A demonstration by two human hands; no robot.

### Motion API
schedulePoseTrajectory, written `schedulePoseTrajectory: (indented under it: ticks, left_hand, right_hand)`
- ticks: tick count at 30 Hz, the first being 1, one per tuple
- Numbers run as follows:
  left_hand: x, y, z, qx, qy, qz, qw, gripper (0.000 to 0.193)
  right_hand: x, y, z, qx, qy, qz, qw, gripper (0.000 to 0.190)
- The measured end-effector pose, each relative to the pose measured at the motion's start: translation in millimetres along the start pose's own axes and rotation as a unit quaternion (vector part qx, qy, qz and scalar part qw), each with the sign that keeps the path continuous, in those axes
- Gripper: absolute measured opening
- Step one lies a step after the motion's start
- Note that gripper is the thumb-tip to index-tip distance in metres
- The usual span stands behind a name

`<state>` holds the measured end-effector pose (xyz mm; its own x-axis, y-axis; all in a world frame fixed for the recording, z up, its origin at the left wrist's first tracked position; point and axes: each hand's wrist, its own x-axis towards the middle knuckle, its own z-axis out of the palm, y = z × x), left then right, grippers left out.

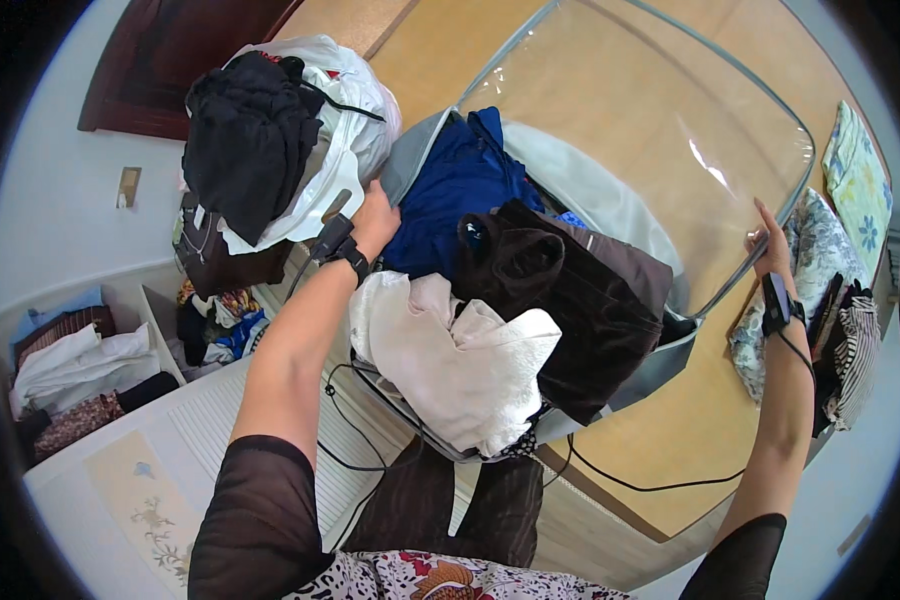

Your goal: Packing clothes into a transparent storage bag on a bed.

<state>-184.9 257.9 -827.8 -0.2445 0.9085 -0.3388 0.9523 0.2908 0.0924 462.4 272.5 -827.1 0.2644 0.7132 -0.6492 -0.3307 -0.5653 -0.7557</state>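
Note:
A grey fabric storage bag (651, 373) lies before me with its clear plastic lid (630, 82) raised. My left hand (376, 223) grips the bag's left side near the rim. At the lid's grey-trimmed edge, my right hand (772, 244) holds the corner on the right. Inside the bag lie a folded blue garment (450, 187), dark brown velvety trousers (592, 307) and a grey-brown garment (615, 251). A cream fleece-lined garment (457, 360) is heaped over the near left edge.
A white plastic bag (364, 82) topped with black clothing (251, 135) stands left of the storage bag. Patterned pillows (832, 232) and striped clothing (859, 352) lie right on the tan surface (690, 457). Black cables (645, 486) trail near my legs. An open drawer (150, 307) holds clothes.

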Motion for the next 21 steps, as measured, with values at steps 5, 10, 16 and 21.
schedulePoseTrajectory:
  ticks: [5, 10, 16, 21]
  left_hand:
    - [-11.8, -34.5, -4.6, 0.089, 0.009, 0.086, 0.992, 0.049]
    - [-39.3, -92.7, -10.6, -0.049, 0.047, 0.127, 0.990, 0.037]
    - [-75.7, -131.8, -8.6, 0.003, -0.085, -0.052, 0.995, 0.022]
    - [-132.2, -144.9, 28.3, -0.075, -0.147, -0.053, 0.985, 0.025]
  right_hand:
    - [-77.1, -49.1, 35.2, 0.068, -0.045, -0.122, 0.989, 0.052]
    - [-144.5, -86.3, 20.6, -0.031, -0.126, -0.152, 0.980, 0.020]
    - [-282.1, -41.6, 59.6, -0.272, -0.146, -0.230, 0.923, 0.015]
    - [-379.7, 41.2, 79.0, -0.482, -0.193, -0.414, 0.748, 0.039]
